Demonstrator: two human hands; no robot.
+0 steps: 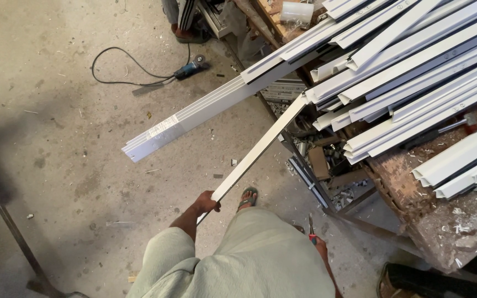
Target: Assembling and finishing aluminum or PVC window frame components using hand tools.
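My left hand (204, 202) grips the near end of a long white aluminium strip (260, 149). The strip slants up to the right, and its far end meets the pile of white aluminium profiles (415, 72) stacked on a worn wooden workbench (415, 193). My right hand (320, 245) hangs low by my hip, mostly hidden behind my pale green clothing, and holds a small red-handled tool (311, 229) with its metal tip pointing up. One sandalled foot (248, 197) shows on the concrete floor just past the left hand.
One wide profile (194, 118) juts far out from the pile over the floor. A blue angle grinder (190, 68) with a black cable lies on the concrete at the top. Metal offcuts and scrap (321, 165) lie under the bench. A dark table leg (12, 232) stands at left.
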